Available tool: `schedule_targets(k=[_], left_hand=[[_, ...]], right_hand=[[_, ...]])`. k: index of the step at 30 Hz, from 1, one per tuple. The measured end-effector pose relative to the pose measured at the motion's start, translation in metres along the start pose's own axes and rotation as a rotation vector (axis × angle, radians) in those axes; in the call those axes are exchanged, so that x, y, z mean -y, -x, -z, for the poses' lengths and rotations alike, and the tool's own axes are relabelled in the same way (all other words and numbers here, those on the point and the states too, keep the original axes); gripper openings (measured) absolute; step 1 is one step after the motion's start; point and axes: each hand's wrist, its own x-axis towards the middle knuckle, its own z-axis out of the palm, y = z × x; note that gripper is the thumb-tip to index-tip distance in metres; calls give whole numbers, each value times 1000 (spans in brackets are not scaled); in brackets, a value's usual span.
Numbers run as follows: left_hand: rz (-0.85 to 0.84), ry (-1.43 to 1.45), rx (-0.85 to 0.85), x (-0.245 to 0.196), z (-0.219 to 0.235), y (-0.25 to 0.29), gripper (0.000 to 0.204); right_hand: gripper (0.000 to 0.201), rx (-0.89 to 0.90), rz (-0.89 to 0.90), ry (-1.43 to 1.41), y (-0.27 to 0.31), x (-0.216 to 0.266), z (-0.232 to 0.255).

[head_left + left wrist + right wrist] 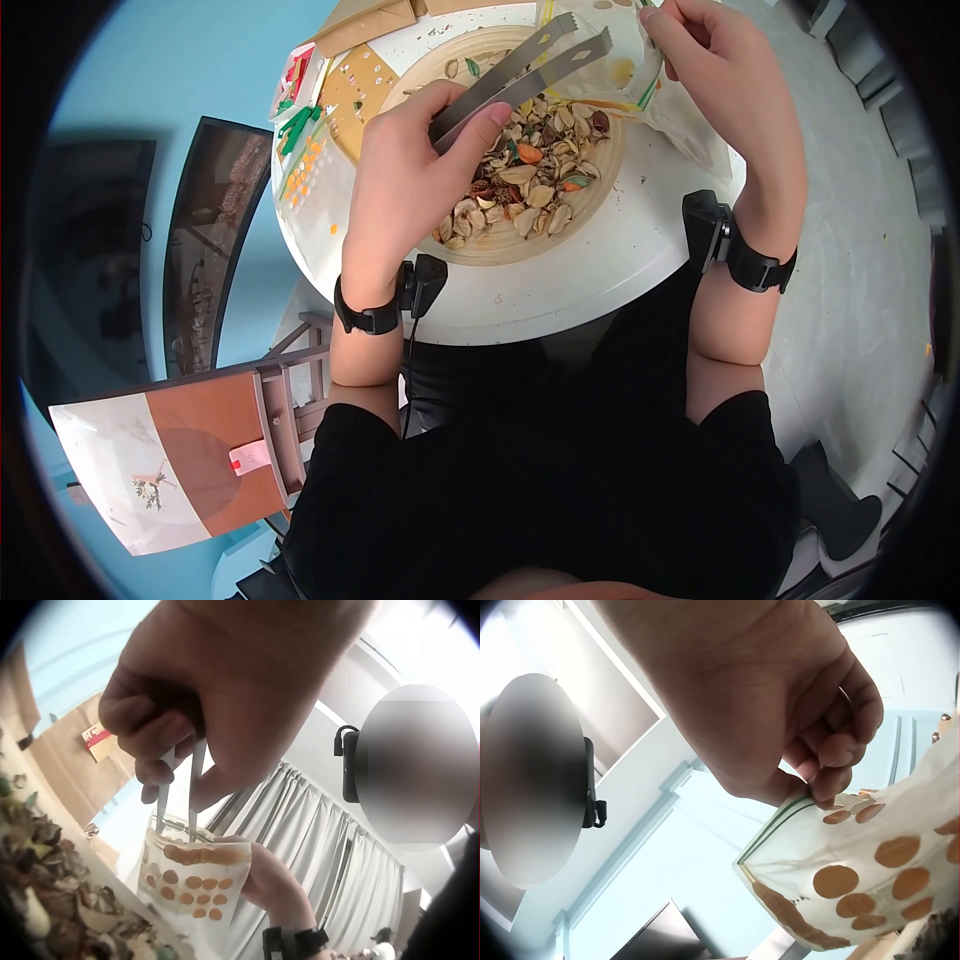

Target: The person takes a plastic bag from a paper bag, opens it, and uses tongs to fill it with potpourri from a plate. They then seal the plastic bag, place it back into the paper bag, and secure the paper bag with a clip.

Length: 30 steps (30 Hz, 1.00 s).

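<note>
My left hand [410, 175] holds metal tongs [562, 65], their two arms a little apart. The tong tips reach to the mouth of a translucent zip bag [180, 881] with orange-brown dots. At the bag's top edge, my right hand [715, 65] pinches the green zip strip between thumb and fingers, and the bag [836, 881] hangs from there. Below the tongs, dried potpourri [520, 175] of pale petals, with a few orange and green pieces, lies heaped in a round wooden tray [612, 165]. Nothing shows between the tong tips.
The tray stands on a round white table [540, 300]. At the left edge lies another orange-dotted bag [310, 180] near a green item [297, 130]. Behind are a speckled tan sheet [362, 95] and a brown paper bag [365, 25]. Small crumbs dot the tabletop.
</note>
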Motion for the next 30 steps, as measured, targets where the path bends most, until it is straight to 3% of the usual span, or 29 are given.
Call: schedule_targets(k=[6, 9, 13, 17, 20, 24, 30], left_hand=[[-3, 67, -35, 10, 8, 8, 30], [58, 80, -50, 25, 24, 28, 27], [184, -31, 19, 42, 33, 63, 27], [102, -275, 24, 62, 16, 83, 33], [154, -326, -19, 68, 10, 83, 36], [173, -330, 24, 61, 6, 75, 34], [180, -265, 83, 62, 6, 58, 29]], right_hand=[[30, 98, -85, -111, -6, -3, 12], [31, 98, -222, -63, -13, -6, 12], [31, 61, -103, -122, -3, -7, 15], [31, 70, -69, -121, -3, -16, 9], [31, 27, -16, -100, 3, -14, 1], [31, 115, -68, -120, 1, -8, 9], [30, 99, -76, -99, -1, -4, 6]])
